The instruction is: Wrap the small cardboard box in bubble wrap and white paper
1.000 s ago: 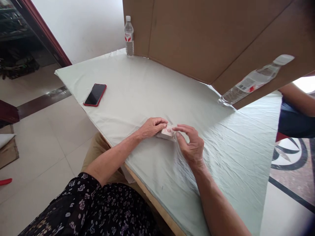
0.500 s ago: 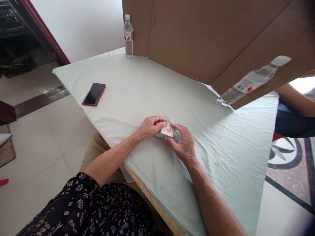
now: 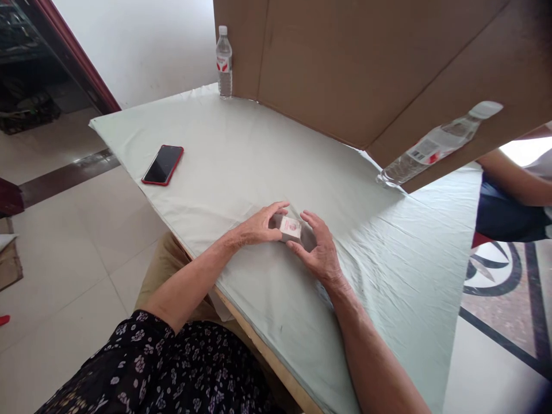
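A small pale block-shaped item [image 3: 291, 227] with red print on its top lies on the cloth-covered table between my two hands. It may be a little box or a bar; I cannot tell which. My left hand [image 3: 263, 224] is open at its left side, thumb and fingers apart, the thumb tip close to its near left corner. On the other side my right hand [image 3: 319, 244] curves loosely with thumb and fingers spread, a small gap away from the item.
A red-edged phone [image 3: 163, 165] lies at the left table edge. Bottles stand against the cardboard panel [image 3: 319, 69]: one clear bottle [image 3: 224, 63] at the back left, another bottle [image 3: 440, 145] at the right. Behind the panel, a person's arm [image 3: 513, 175] shows.
Both hands have let go of the small block and opened around it. The block, tilted between my fingers before, now lies flat on the table.
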A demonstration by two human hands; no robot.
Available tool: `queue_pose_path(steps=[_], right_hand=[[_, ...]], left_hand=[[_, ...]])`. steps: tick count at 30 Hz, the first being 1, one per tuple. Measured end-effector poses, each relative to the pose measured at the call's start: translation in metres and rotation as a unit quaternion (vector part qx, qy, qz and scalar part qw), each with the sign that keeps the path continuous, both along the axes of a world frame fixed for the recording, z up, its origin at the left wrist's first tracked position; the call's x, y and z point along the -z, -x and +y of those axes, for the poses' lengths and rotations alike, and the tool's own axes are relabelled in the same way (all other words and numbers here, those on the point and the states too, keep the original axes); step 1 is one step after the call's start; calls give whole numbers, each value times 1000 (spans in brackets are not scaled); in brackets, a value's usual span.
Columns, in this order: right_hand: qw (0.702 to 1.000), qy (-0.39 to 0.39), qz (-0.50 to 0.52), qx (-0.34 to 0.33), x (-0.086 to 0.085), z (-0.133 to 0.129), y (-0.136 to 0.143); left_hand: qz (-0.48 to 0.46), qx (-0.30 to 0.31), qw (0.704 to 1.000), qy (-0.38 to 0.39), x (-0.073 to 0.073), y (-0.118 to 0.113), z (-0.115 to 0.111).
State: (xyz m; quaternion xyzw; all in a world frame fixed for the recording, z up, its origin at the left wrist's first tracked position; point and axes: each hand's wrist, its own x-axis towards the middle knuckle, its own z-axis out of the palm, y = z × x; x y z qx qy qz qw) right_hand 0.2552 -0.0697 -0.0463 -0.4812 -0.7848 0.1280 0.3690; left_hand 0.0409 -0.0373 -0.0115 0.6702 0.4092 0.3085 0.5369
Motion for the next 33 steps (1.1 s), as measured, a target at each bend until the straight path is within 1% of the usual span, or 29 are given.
queue_pose_path(steps=[2,5,8,11,15,18,20,24,29,31,33], right_hand=[[999,-18,-28,3,-1,0,1],[996,-58,-62,12,-3,-1,2],[996,-72,-55,7,-5,-3,3],[999,-46,-6,3,-4,-3,3],[998,49,45,13,5,1,-2],[992,103,72,13,7,2,-3],[990,104,88,25,5,1,-1],[989,78,111,54,0,-1,2],[989,108,93,35,4,2,-1],[990,109,89,31,4,1,-3],[990,101,96,39,1,-1,-4]], left_hand=[[16,13,1000,-15,0,0,-1],[37,14,999,-27,-1,-2,-2],[57,4,997,-50,-2,-2,-2],[81,5,993,-84,-2,1,-3],[114,18,988,-106,1,3,-3],[125,6,986,-108,4,0,-3],[106,-10,988,-114,7,-3,-4],[59,-35,990,-120,9,-5,-4],[104,9,989,-102,5,-1,-3],[101,-1,991,-91,2,2,-2],[94,-27,992,-74,0,4,-2]])
